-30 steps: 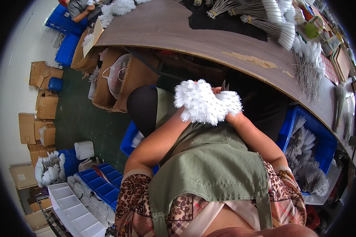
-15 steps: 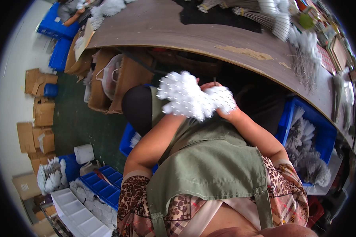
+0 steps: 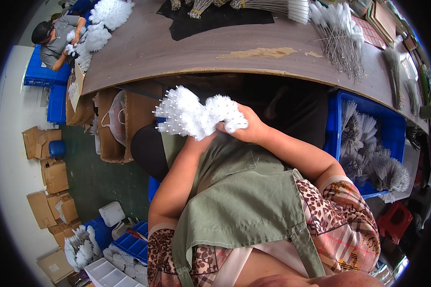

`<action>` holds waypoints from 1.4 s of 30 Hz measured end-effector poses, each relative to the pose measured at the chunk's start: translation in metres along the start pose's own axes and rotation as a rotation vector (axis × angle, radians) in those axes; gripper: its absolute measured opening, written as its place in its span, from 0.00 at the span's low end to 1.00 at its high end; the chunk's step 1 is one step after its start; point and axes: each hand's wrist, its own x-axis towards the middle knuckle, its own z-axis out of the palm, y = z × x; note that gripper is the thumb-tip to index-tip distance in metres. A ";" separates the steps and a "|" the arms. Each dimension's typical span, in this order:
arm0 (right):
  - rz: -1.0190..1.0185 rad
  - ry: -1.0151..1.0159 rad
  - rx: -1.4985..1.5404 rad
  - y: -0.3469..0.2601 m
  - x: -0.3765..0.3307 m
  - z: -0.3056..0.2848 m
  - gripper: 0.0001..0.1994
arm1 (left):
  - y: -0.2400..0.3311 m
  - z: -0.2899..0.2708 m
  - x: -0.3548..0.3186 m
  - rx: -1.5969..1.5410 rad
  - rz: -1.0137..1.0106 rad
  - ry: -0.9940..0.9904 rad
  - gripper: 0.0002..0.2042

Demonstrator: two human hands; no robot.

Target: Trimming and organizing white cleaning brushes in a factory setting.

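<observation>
Clock directions run from the middle of the view, with the desk [image 3: 177, 60] at 12. Nearest, the person's green apron [image 3: 234, 205] fills 6 o'clock. Just beyond it, above the lap, a bunch of white brushes [image 3: 182, 110] is held up, pinched to a waist and flaring toward 10 o'clock. The right hand [image 3: 251, 125] has its grip closed around the bunch's 3 o'clock end. The left hand [image 3: 203, 143] is under the bunch, mostly hidden, so its grip cannot be told.

At 3 o'clock, a blue bin [image 3: 396, 136] holds clear-looking bristles [image 3: 385, 172]; a red stool [image 3: 395, 222] stands at 4. A carton [image 3: 141, 115] with a white bag [image 3: 116, 117] inside sits toward 10.

Farther out, the desk carries tied bundles [image 3: 266, 5] on a black cloth [image 3: 196, 28] at 12. Farthest, at 10, a co-worker [image 3: 57, 45] handles white tufts.
</observation>
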 end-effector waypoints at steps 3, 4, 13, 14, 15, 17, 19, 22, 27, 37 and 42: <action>0.001 -0.001 -0.050 0.003 -0.001 -0.001 0.21 | 0.008 0.004 0.003 -0.107 -0.042 0.052 0.29; 0.037 0.005 -0.033 0.001 0.000 0.000 0.22 | 0.009 0.003 0.006 0.015 -0.003 0.044 0.30; 0.194 0.096 0.158 0.012 0.000 -0.005 0.21 | 0.008 0.007 -0.006 -0.285 -0.318 0.126 0.25; 0.248 0.141 0.258 0.012 0.001 -0.007 0.20 | 0.010 0.007 -0.007 -0.376 -0.430 0.107 0.25; 0.280 0.147 0.348 0.012 0.001 -0.008 0.19 | 0.020 0.011 -0.004 -0.405 -0.442 0.118 0.26; 0.297 0.148 0.346 0.008 0.002 -0.007 0.19 | 0.009 0.007 -0.006 -0.383 -0.404 0.104 0.24; 0.317 0.148 0.344 0.003 0.004 -0.007 0.19 | -0.001 0.005 -0.007 -0.362 -0.368 0.092 0.22; 0.428 0.191 0.493 0.005 0.006 -0.012 0.18 | 0.014 0.010 0.003 -0.423 -0.276 0.017 0.23; 0.426 0.224 0.621 0.002 0.012 -0.014 0.14 | 0.028 0.006 0.009 -0.547 -0.192 0.007 0.24; 0.382 0.049 0.406 -0.049 0.034 -0.004 0.25 | 0.063 -0.022 -0.019 -0.110 -0.016 0.519 0.27; 0.244 -0.278 0.517 -0.135 0.067 0.006 0.14 | 0.107 -0.136 -0.122 0.094 0.053 1.153 0.17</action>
